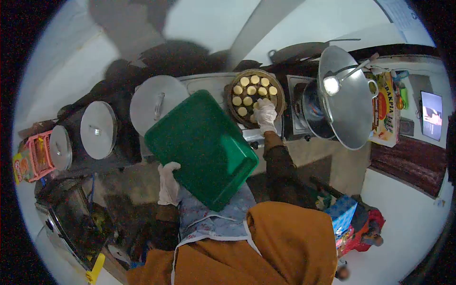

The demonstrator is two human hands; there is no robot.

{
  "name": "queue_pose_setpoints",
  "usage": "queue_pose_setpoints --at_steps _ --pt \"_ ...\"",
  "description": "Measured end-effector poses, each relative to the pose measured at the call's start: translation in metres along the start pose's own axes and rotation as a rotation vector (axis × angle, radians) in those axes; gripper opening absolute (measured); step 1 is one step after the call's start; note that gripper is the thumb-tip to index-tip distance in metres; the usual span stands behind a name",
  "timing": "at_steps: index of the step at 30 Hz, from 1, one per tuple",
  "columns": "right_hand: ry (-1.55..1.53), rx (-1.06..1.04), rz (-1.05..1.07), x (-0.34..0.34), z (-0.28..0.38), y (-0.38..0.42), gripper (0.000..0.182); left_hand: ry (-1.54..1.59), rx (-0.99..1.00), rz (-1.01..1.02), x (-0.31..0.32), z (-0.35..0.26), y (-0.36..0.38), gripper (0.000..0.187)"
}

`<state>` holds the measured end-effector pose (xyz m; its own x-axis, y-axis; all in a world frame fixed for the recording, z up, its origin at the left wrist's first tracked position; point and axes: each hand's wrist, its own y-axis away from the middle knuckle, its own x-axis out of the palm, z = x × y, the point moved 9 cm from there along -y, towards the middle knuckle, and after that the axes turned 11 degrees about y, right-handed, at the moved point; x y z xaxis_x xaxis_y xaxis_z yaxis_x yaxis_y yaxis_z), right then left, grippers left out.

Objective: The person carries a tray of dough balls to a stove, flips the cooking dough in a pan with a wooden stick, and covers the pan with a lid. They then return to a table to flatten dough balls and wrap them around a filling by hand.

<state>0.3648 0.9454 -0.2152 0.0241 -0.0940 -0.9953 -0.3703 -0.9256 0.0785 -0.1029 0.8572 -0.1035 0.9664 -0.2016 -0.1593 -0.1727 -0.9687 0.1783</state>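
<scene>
Left gloved hand (169, 184) grips the green plastic tray (202, 147) by its near-left edge, tray tilted in front of the apron (213, 223) and just left of the round pan (228, 97). Right gloved hand (266, 115) is down at the pan's near-right side, fingers curled among the pale round dough pieces (247, 101); can't tell if it's pinching one. Pan sits on the stove (204, 83) between a large round lid (151, 97) on the left and a tilted metal wok (354, 111) on the right.

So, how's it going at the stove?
Left hand holding green tray. Right hand at pale rounds in pan. Nothing visibly blocking right hand.
</scene>
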Motion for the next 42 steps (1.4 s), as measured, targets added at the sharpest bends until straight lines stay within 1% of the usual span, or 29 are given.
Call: queue_pose_setpoints --at_steps 1,2,4,8,10,11,14,15,17,18,20,21,23,24,26,27,29,30,32,33,34,36,37,38,40,42 --pt "-0.002 -0.026 -0.048 -0.004 0.001 0.001 0.044 -0.261 0.186 0.052 0.006 -0.018 0.002 0.026" --pt "-0.027 -0.015 -0.052 -0.004 0.000 -0.002 0.043 0.041 -0.065 -0.060 -0.003 0.002 -0.002 0.026" --pt "-0.078 0.005 -0.057 -0.009 0.007 -0.007 0.041 0.645 -0.566 -0.284 0.007 0.031 0.002 0.026" --pt "-0.050 0.032 0.018 -0.019 0.029 -0.014 0.038 0.654 -0.557 -0.290 0.012 0.016 0.000 0.027" --pt "-0.024 0.017 0.052 -0.004 0.031 -0.018 0.037 0.680 -0.561 -0.288 0.014 0.007 -0.003 0.029" --pt "-0.040 0.050 -0.031 -0.006 0.029 -0.018 0.035 0.696 -0.555 -0.305 0.014 0.002 -0.004 0.030" --pt "-0.085 0.027 -0.007 -0.015 0.026 -0.017 0.033 0.692 -0.588 -0.358 0.015 -0.003 -0.007 0.033" --pt "-0.172 0.080 -0.029 -0.013 0.019 -0.019 0.032 0.652 -0.627 -0.384 0.012 0.007 -0.007 0.034" --pt "-0.347 0.183 -0.069 -0.008 0.007 -0.025 0.030 0.437 -0.478 -0.321 0.002 0.015 -0.012 0.036" --pt "-0.320 0.168 -0.085 -0.010 0.008 -0.029 0.029 0.262 -0.292 -0.230 0.000 0.003 -0.015 0.036" --pt "-0.268 0.137 -0.119 -0.013 0.010 -0.042 0.027 0.258 -0.266 -0.203 0.000 0.013 -0.011 0.036" --pt "-0.233 0.124 -0.140 -0.016 0.013 -0.045 0.026 0.429 -0.426 -0.268 0.002 0.019 -0.011 0.036" --pt "-0.134 0.132 -0.088 -0.013 0.016 -0.054 0.026 0.367 -0.367 -0.238 0.001 0.012 -0.013 0.035" --pt "-0.085 0.134 -0.063 -0.014 0.018 -0.057 0.027 0.132 -0.149 -0.141 0.000 -0.007 -0.017 0.035" --pt "-0.052 0.149 -0.006 -0.016 0.018 -0.060 0.028 0.103 -0.088 -0.108 0.001 -0.008 -0.012 0.034" --pt "-0.034 0.158 0.021 -0.018 0.015 -0.061 0.028 0.310 -0.242 -0.172 0.003 -0.001 -0.010 0.035" --pt "-0.410 0.259 0.132 0.017 -0.006 -0.064 0.029 0.540 -0.413 -0.262 0.007 0.012 -0.005 0.036" --pt "-0.598 0.307 0.189 0.025 -0.008 -0.063 0.029 0.563 -0.432 -0.292 0.007 0.013 -0.004 0.036" --pt "-0.444 0.185 -0.030 0.006 -0.011 -0.050 0.027 0.617 -0.538 -0.369 0.009 0.022 -0.001 0.037" --pt "-0.365 0.125 -0.139 -0.008 -0.010 -0.040 0.027 0.647 -0.626 -0.412 0.010 0.025 0.000 0.037" --pt "-0.271 0.071 -0.098 -0.012 -0.002 -0.034 0.026 0.677 -0.714 -0.454 0.013 0.029 0.003 0.038" --pt "-0.086 -0.031 -0.014 -0.007 0.013 -0.027 0.025 0.599 -0.647 -0.365 0.011 0.028 -0.003 0.038" --pt "-0.114 -0.066 -0.051 -0.007 0.016 -0.026 0.026 0.610 -0.641 -0.351 0.012 0.031 -0.004 0.037" --pt "-0.151 -0.022 -0.010 0.002 0.014 -0.030 0.026 0.622 -0.636 -0.336 0.013 0.033 -0.006 0.037" --pt "-0.225 0.064 0.077 0.009 0.014 -0.032 0.027 0.747 -0.687 -0.363 0.018 0.038 -0.006 0.037" --pt "-0.306 0.040 -0.037 -0.011 0.013 -0.029 0.028 0.605 -0.501 -0.327 0.012 0.034 -0.003 0.033"
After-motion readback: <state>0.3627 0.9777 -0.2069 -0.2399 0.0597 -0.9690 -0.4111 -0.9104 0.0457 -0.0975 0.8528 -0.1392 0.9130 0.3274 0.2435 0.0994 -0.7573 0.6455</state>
